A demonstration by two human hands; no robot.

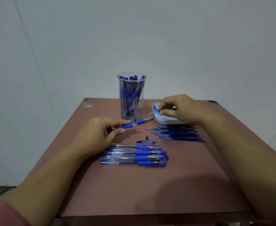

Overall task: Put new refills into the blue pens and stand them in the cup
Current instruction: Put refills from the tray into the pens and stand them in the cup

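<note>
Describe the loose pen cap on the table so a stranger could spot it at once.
Start at the brown table and find the pile of whole pens near its middle. Just beyond that pile lies the loose cap, on its own: short, blue and clear, no barrel attached, beside a tiny metal tip.

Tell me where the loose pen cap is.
Head view, centre: the loose pen cap lies just beyond the pen pile, left of the refills.

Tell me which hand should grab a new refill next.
Right, probably. The right hand, pinching a thin pale blue stick over the white tray, sits just behind the row of dark blue refills; the left hand grips the clear blue-gripped pen.
</note>
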